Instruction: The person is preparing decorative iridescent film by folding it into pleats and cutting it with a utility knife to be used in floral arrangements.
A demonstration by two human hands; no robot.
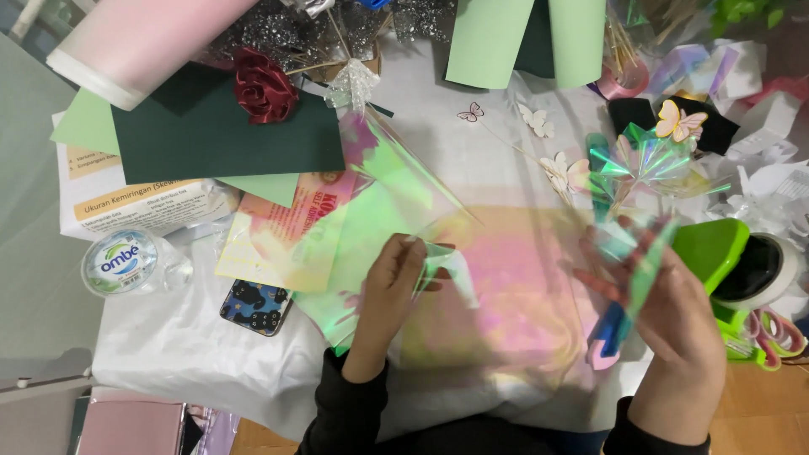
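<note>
Iridescent cellophane sheet (472, 278) lies spread on the white table cover (168, 354), and we judge the wrapping barely begun: our left hand (396, 278) pinches a folded corner of it, our right hand (674, 312) grips a crinkled piece of film (636, 253). A dark red ribbon rose (264, 84) waits unwrapped. At left sit a sealed round water cup with blue-green label (126, 261) and white printed papers with orange headings (126, 206).

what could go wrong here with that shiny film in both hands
The iridescent film is stretched between the left hand and right hand, so it may crease or tear. It could also snag the thin butterfly sticks close by. The phone sits near the table edge and might get knocked off.
</note>
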